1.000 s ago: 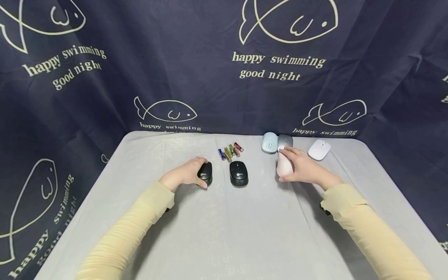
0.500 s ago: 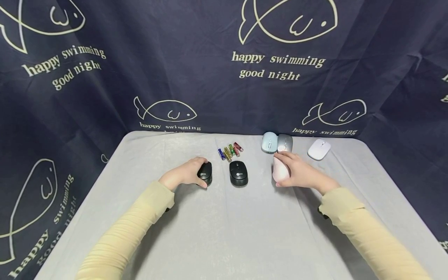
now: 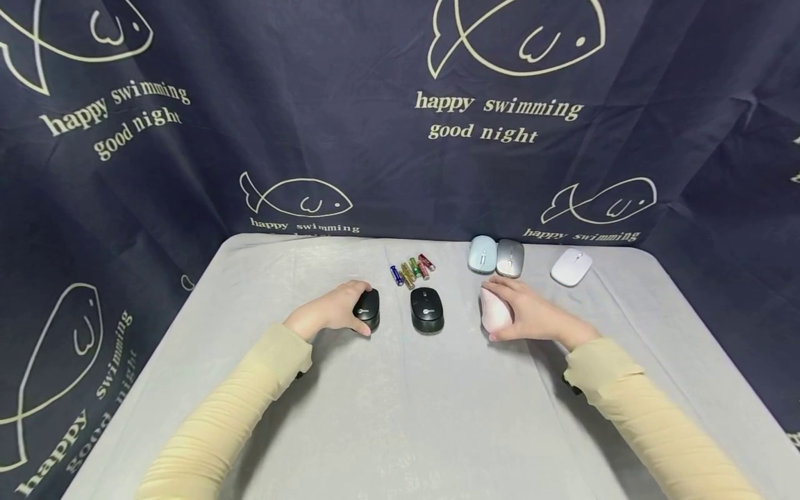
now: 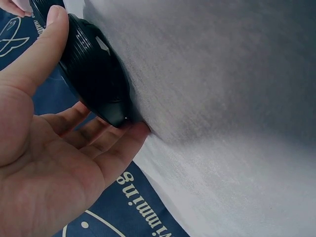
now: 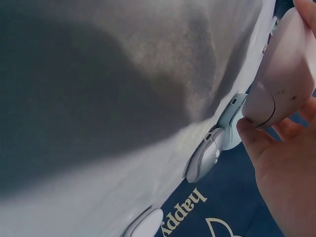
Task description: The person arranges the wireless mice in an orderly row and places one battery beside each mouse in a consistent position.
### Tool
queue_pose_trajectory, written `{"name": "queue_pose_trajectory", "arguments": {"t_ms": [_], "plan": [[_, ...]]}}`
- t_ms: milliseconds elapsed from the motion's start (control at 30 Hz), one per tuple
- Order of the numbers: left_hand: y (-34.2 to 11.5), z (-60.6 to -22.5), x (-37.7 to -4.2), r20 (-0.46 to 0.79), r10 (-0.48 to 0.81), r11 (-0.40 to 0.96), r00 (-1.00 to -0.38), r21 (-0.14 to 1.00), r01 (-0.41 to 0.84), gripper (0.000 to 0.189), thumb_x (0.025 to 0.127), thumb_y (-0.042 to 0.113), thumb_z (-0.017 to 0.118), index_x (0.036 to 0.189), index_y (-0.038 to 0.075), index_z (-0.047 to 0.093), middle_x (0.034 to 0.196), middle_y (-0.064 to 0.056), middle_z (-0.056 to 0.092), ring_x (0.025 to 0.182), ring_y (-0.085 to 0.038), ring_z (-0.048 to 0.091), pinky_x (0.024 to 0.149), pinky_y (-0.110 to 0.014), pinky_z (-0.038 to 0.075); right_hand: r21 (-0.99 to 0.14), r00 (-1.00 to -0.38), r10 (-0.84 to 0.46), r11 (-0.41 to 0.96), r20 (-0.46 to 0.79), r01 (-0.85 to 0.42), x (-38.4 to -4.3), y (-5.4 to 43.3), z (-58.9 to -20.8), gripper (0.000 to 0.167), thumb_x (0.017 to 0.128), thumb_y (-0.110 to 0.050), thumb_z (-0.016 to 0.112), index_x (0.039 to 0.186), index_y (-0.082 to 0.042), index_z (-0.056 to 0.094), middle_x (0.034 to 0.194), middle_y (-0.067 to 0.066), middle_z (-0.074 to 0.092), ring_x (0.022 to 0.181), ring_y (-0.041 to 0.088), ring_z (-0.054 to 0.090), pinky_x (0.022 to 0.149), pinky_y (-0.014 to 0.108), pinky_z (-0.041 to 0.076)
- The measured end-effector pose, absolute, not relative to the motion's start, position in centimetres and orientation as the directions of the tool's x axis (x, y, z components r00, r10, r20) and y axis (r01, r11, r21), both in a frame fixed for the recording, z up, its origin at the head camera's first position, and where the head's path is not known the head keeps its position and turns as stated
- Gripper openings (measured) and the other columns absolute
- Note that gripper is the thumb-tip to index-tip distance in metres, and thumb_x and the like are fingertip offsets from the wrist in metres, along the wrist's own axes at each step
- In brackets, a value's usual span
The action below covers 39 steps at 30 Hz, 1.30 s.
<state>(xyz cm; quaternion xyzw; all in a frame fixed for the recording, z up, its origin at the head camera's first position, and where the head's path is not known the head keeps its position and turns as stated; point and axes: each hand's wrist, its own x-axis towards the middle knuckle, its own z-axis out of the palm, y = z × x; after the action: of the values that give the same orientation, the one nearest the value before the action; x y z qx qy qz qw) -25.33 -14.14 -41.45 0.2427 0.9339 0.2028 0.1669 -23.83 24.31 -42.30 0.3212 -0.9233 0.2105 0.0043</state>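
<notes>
The right-hand grip (image 3: 525,310) was closed to the width of the pink mouse (image 3: 496,312), thumb at its near end and fingers at its far end; whether the base met the table could not be told. The left-hand grip (image 3: 334,307) was curled likewise about the left black mouse (image 3: 369,310), which seemed to rest on the table (image 3: 400,417). Good handling probably called for light, even pressure at both ends, the pink mouse level and low, its buttons unpressed.

Between the hands lay another black mouse (image 3: 427,310), apart from both, with cloth showing on either side. Just beyond it, the coloured batteries (image 3: 411,271) looked liable to roll if brushed. The pale blue mouse (image 3: 482,255) and grey mouse (image 3: 510,259) sat side by side near the far edge, the white mouse (image 3: 571,267) farther right. The widest room lay nearer the person.
</notes>
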Motion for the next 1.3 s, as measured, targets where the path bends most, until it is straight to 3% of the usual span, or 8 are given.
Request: {"name": "queue_pose_trajectory", "arguments": {"t_ms": [1000,1300], "plan": [[-13.9,-41.6,-25.1,-0.21,0.536,0.783,-0.818,0.486,0.388,0.089,0.07,0.028,0.084,0.137,-0.005,0.037,0.14,-0.022,0.041,0.129,-0.034,0.04,0.109,-0.044,0.031,-0.424,-0.789,-0.608,0.693,0.092,-0.583,-25.3,24.6,-44.4,0.094,0.058,-0.029,0.086,0.135,0.005,0.045,0.14,0.029,0.038,0.129,0.043,0.035,0.103,0.056,0.034],[-14.3,-41.4,-25.5,-0.207,0.53,0.789,-0.823,0.475,0.389,0.089,0.069,0.028,0.084,0.137,-0.006,0.037,0.138,-0.023,0.042,0.127,-0.035,0.042,0.108,-0.044,0.034,-0.445,-0.788,-0.608,0.681,0.101,-0.582,-25.6,24.5,-44.3,0.094,0.057,-0.03,0.088,0.135,0.003,0.045,0.139,0.028,0.037,0.127,0.046,0.033,0.1,0.061,0.033]]}}
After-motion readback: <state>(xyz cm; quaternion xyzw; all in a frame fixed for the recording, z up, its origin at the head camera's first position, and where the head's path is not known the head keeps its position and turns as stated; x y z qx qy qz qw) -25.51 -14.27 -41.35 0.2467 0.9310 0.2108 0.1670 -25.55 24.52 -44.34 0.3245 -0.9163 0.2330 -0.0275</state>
